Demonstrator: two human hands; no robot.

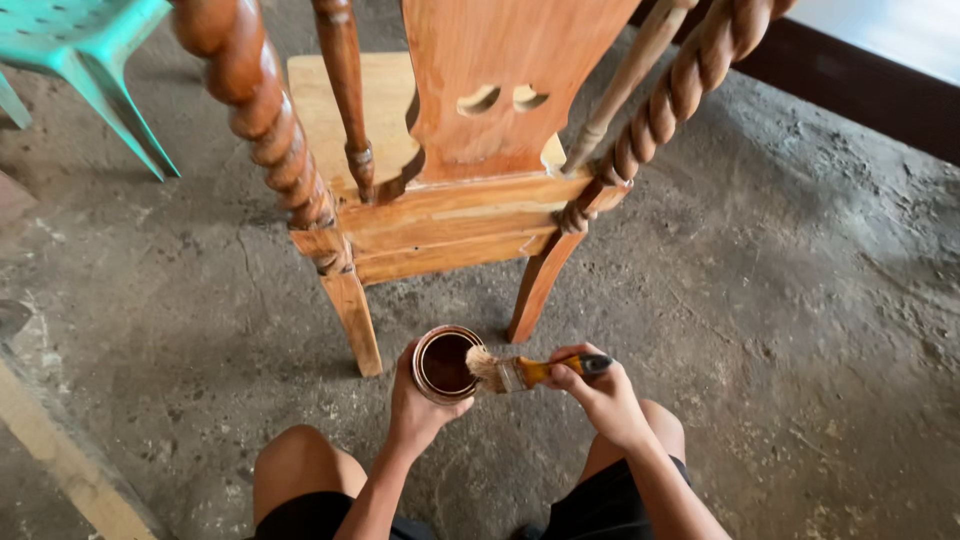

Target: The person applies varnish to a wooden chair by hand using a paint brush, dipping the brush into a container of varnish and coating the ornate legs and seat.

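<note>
I crouch behind a carved wooden chair (455, 215) with twisted back posts. My left hand (412, 408) holds a small round can (446, 364) of dark brown liquid, tilted toward me, just above the concrete floor. My right hand (598, 392) grips a paintbrush (520, 372) by its yellow and black handle. The pale bristles rest on the can's right rim. Both hands are below the chair's rear legs, and my bare knees show at the bottom of the view.
A turquoise plastic chair (85, 50) stands at the top left. A pale wooden plank (60, 455) lies along the lower left. A dark raised edge (860, 95) runs across the top right. The floor is rough, stained concrete (800, 330).
</note>
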